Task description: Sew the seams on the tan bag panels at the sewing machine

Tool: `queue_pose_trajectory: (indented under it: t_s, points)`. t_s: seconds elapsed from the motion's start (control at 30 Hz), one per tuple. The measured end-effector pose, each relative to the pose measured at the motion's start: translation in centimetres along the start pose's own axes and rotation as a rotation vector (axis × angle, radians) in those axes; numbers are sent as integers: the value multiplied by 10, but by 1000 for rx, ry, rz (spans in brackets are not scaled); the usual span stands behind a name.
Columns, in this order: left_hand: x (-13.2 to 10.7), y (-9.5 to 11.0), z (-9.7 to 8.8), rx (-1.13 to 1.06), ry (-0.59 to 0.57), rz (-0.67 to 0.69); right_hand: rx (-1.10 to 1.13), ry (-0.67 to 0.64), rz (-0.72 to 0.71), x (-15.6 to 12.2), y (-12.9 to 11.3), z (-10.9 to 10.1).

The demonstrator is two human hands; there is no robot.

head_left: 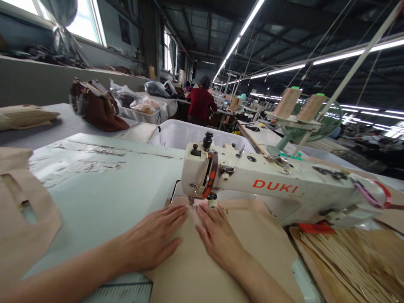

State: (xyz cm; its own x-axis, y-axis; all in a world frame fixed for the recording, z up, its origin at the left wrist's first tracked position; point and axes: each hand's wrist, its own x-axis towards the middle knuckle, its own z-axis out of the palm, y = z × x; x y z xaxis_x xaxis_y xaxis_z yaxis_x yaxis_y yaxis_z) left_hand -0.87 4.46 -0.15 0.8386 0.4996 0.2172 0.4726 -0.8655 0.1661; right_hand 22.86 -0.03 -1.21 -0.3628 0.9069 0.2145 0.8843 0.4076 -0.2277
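A large beige fabric piece [189, 269] lies under the needle area of a white sewing machine [240, 176] marked DUKI. On its left side my left hand [154, 237] rests flat, fingers stretched toward the presser foot [191, 202]. My right hand [217, 235] presses on the same piece to the right of the foot, its fingers extended and slightly apart. Both sets of fingertips are close to the foot. A slot with a zipper-like strip [233, 208] shows in the fabric to the right. Fingers and machine head hide part of the stitching spot.
Another beige piece with a cut-out [19, 240] lies at the left. A ruler [123, 291] sits at the front edge. Stacked brown pieces [344, 261] are at right, below thread cones [287, 103] and a green fan [331, 120]. Behind are a brown handbag [97, 107], a white bin [173, 130] and a person [202, 103].
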Motion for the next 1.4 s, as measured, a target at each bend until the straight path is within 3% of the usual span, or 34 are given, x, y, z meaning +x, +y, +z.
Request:
queue_pose_trajectory:
  t_s: [0.3, 0.67, 0.97, 1.4]
  points:
    - [-2, -2, 10, 60, 32, -12, 4, 8, -28, 0, 4, 4]
    - [3, -4, 8, 76, 101, -4, -19, 18, 6, 5, 6, 7]
    - [7, -4, 2, 36, 20, -23, -27, 24, 17, 7, 4, 8]
    - [5, -10, 9, 8, 87, 7, -30, -6, 28, 8, 3, 6]
